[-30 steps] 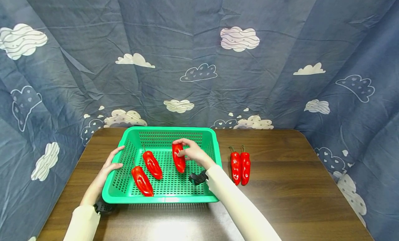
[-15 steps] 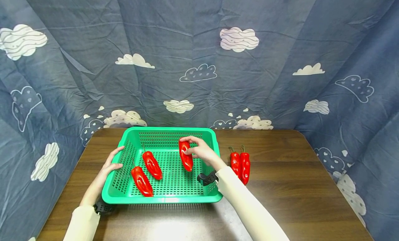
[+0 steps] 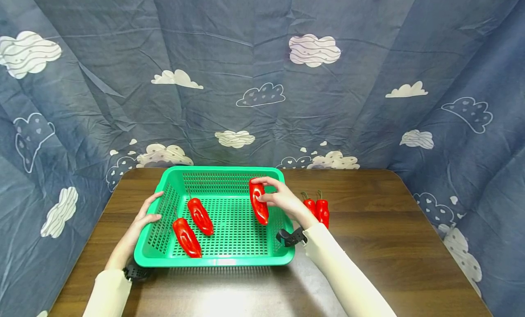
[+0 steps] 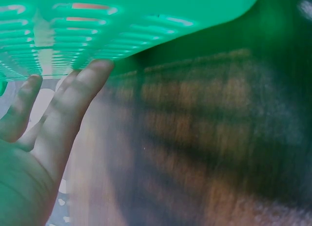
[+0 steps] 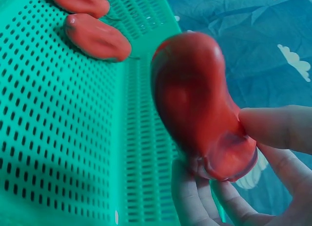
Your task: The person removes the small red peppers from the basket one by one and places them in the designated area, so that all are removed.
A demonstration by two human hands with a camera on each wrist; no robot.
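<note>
A red pepper (image 3: 258, 203) is pinched between the thumb and fingers of my right hand (image 3: 285, 200), above the right part of the green basket (image 3: 213, 262). The right wrist view shows this pepper (image 5: 195, 99) close up, its tip toward the camera. My left hand (image 3: 141, 221) lies along the basket's left side with its fingers extended. In the left wrist view, the fingertips (image 4: 100, 67) are against or very near the slotted basket wall (image 4: 161, 26); contact is hard to tell. Two more red peppers, one farther back (image 3: 200, 216) and one nearer (image 3: 187, 237), lie inside the basket on the left.
Two red peppers with green stems, one on the left (image 3: 310, 205) and one on the right (image 3: 322, 212), lie side by side on the wooden table (image 3: 381, 235) right of the basket, partly hidden by my right arm. A blue cloud-patterned curtain (image 3: 262, 125) hangs behind the table.
My right hand has moved right with the held pepper, from over the basket's middle toward its right wall. My left hand and the basket look unmoved.
</note>
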